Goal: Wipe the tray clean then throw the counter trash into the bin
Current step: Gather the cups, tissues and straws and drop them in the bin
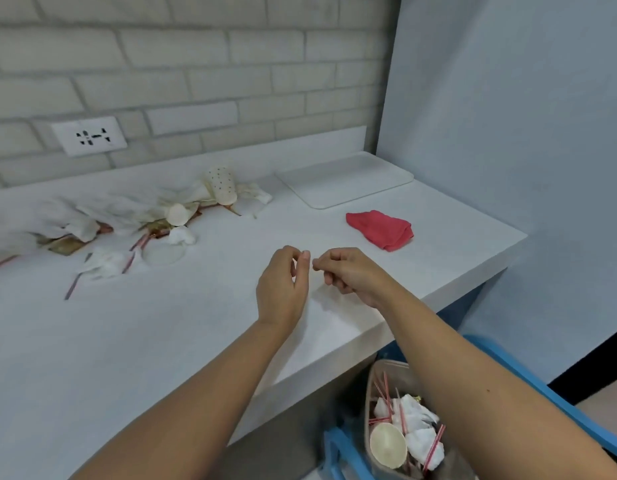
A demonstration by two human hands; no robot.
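Two bare hands meet over the white counter (144, 348) at mid-frame, trash still heaped at the left.

The left hand (282, 289) and right hand (350, 275) both have curled fingers, tips almost touching; whether they pinch anything small cannot be told. The flat white rectangular tray (345, 183) lies in the counter's far right corner against the wall, with the folded red cloth (379, 230) near it, towards the hands. Crumpled white tissues, paper cups and red straws (144, 220) spread across the left of the frame. The translucent bin (368, 393), at lower right below the counter edge, holds similar litter.
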